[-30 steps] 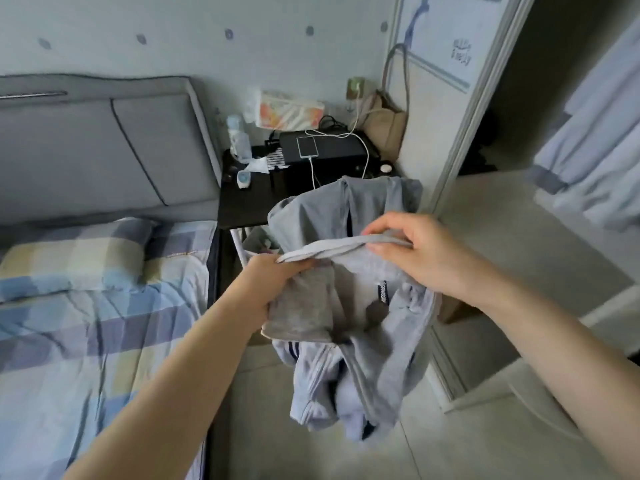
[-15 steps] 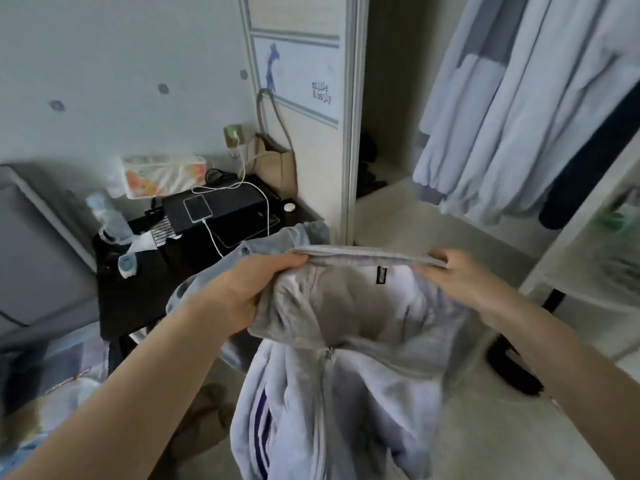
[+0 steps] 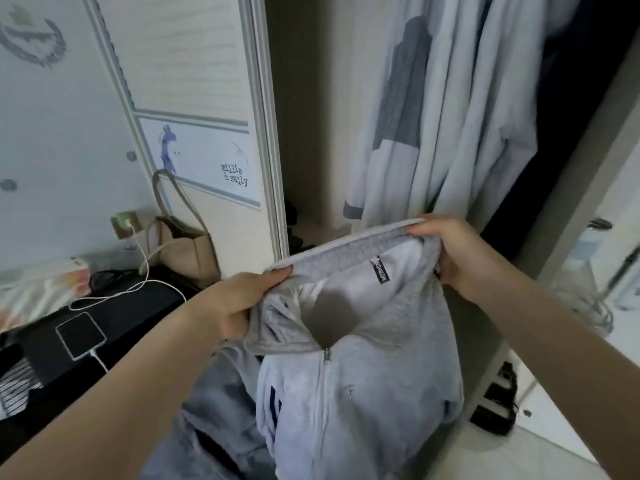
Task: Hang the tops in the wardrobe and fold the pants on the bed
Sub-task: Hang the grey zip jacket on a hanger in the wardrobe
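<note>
A light grey zip-up jacket [image 3: 360, 403] hangs from both my hands in front of the open wardrobe [image 3: 311, 133]. My left hand [image 3: 239, 303] grips the left end of its collar band, and my right hand [image 3: 457, 251] grips the right end. The collar is stretched between them, with a black label showing inside. The zip is closed below the collar. Several pale blue and grey tops [image 3: 450, 109] hang inside the wardrobe just beyond my right hand. The bed is out of view.
The wardrobe's sliding door [image 3: 194, 116] stands at the left. A dark bedside table [image 3: 104, 327] holds a phone [image 3: 80, 335] on a white cable, a tissue pack and a beige bag [image 3: 187, 247]. A white shelf unit [image 3: 588, 237] stands at the right.
The view has swung from the bed and bedside table to the open wardrobe. Both hands have carried the jacket up and closer to the hanging clothes, with the collar pulled wider.
</note>
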`<action>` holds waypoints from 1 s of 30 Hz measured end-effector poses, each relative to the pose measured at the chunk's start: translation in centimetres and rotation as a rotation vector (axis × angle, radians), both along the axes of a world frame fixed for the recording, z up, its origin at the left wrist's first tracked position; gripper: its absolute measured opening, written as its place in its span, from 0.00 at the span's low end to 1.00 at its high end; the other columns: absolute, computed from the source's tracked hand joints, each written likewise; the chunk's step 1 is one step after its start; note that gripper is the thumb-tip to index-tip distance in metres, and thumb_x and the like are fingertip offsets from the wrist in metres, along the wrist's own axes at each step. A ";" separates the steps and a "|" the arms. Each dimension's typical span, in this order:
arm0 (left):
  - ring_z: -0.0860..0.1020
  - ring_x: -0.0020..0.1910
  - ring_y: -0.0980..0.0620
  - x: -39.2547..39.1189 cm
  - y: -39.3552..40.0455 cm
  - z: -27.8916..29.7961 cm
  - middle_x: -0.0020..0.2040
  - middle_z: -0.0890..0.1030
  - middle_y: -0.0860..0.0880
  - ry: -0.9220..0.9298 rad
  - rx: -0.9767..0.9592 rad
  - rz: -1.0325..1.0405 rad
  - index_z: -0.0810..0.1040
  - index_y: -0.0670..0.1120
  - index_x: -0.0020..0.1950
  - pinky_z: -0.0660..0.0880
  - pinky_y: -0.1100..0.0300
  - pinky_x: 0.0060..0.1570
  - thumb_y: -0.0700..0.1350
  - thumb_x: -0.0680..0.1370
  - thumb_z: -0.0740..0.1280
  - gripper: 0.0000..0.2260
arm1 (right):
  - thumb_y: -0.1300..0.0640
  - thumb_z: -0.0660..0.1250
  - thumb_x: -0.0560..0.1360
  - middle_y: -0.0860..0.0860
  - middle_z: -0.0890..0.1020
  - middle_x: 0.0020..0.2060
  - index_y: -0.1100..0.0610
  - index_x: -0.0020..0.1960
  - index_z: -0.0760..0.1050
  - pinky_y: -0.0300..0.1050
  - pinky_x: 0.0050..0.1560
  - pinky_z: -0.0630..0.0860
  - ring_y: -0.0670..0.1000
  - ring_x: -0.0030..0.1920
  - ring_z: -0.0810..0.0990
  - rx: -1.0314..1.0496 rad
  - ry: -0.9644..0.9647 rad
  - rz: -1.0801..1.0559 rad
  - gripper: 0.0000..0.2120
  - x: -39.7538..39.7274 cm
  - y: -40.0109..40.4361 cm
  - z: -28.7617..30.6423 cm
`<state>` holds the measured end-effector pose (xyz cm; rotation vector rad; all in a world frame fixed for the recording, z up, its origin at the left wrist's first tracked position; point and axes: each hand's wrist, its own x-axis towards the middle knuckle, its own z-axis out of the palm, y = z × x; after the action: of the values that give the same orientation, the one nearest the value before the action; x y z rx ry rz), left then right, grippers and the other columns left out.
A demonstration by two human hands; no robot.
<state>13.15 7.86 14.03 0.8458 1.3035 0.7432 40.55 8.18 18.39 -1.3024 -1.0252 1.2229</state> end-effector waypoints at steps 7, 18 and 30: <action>0.81 0.43 0.47 0.0 9.1 4.9 0.43 0.82 0.42 -0.232 0.061 0.011 0.80 0.41 0.49 0.81 0.56 0.40 0.50 0.79 0.66 0.12 | 0.57 0.70 0.70 0.64 0.81 0.42 0.67 0.50 0.77 0.48 0.45 0.73 0.57 0.41 0.80 0.148 -0.110 -0.153 0.14 -0.7 7.2 1.6; 0.79 0.27 0.53 -0.6 21.6 8.8 0.28 0.82 0.49 0.740 0.515 0.010 0.79 0.40 0.35 0.71 0.63 0.32 0.63 0.72 0.69 0.25 | 0.59 0.68 0.74 0.56 0.84 0.39 0.55 0.39 0.83 0.45 0.44 0.75 0.53 0.41 0.82 0.326 -0.028 -0.120 0.07 0.3 19.7 2.9; 0.85 0.38 0.48 -1.1 26.4 15.2 0.42 0.86 0.42 0.221 0.552 0.080 0.81 0.37 0.48 0.79 0.60 0.36 0.54 0.75 0.71 0.18 | 0.52 0.67 0.76 0.49 0.70 0.26 0.57 0.31 0.68 0.44 0.35 0.66 0.45 0.30 0.68 0.546 -1.005 0.075 0.18 -0.9 23.9 6.1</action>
<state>12.04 34.23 29.23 1.3523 1.3504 1.1242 39.65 32.05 24.54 -1.4221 -1.9516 0.2017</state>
